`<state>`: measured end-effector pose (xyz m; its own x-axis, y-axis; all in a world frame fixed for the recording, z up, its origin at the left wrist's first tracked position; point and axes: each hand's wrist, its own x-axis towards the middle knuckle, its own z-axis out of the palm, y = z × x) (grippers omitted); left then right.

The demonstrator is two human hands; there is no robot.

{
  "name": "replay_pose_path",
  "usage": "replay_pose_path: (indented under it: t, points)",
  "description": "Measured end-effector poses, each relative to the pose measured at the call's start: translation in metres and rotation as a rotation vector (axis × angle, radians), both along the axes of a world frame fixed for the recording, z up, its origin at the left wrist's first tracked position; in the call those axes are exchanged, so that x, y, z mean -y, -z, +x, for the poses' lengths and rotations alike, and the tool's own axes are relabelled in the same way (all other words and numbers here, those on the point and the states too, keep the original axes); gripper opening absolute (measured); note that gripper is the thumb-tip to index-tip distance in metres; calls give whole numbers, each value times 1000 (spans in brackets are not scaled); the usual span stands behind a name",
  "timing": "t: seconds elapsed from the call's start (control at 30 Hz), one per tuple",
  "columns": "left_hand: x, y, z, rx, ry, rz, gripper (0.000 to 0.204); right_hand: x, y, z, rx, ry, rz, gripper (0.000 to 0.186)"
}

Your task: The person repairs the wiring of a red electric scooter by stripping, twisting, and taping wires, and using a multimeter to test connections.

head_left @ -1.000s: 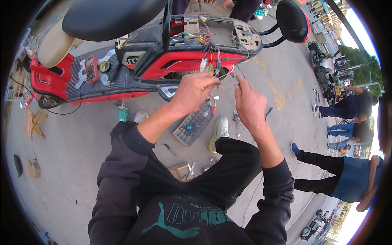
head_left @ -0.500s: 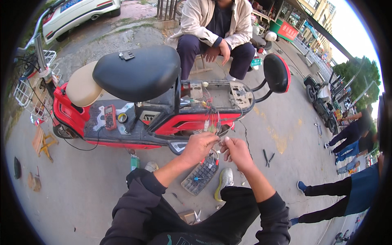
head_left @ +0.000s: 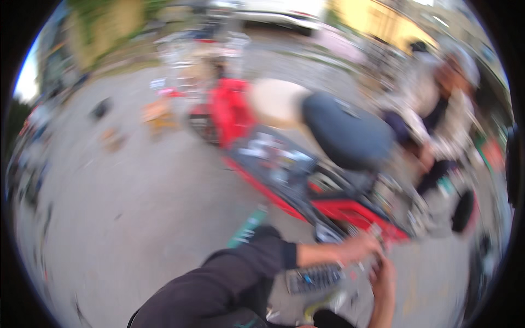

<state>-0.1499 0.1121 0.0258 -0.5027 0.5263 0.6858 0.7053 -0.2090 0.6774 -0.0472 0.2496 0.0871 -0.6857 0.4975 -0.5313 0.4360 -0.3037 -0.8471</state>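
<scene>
My left hand and my right hand meet beside the red electric scooter, near its open rear body. Their fingertips are close together and look pinched, but motion blur hides what is between them. In the earlier frame thin wires hang from the scooter body down to the fingers. The black padded seat is tipped up, with a small dark item on top. Below my hands, a dark ribbed plastic panel lies on the ground.
Across the scooter sits a person in a light jacket. Blurred items lie on the footboard. A green box stands by my left knee. A small wooden stool is at the left, and a white car at the back.
My view has swung left, so the scooter and both hands now appear further right and lower, smeared by motion. The hands stay together in much the same pose.
</scene>
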Motion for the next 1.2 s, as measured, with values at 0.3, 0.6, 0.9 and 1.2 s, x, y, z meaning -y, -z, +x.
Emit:
replay_pose_path:
  t: [0.3,0.6,0.9,1.2]
  points:
    - [-1,-7,6,-4,-21,88,8,15,-36,31,56,-848,1824,31]
    - [-1,0,-5,-68,-4,24,9,9,-35,31,92,-672,1557,40]
    - [12,-2,-10,-92,13,-87,32,5,-30,24,-307,-806,2368,15]
    - [12,-23,2,20,17,-142,21,5,-30,28,-22,-492,1266,25]
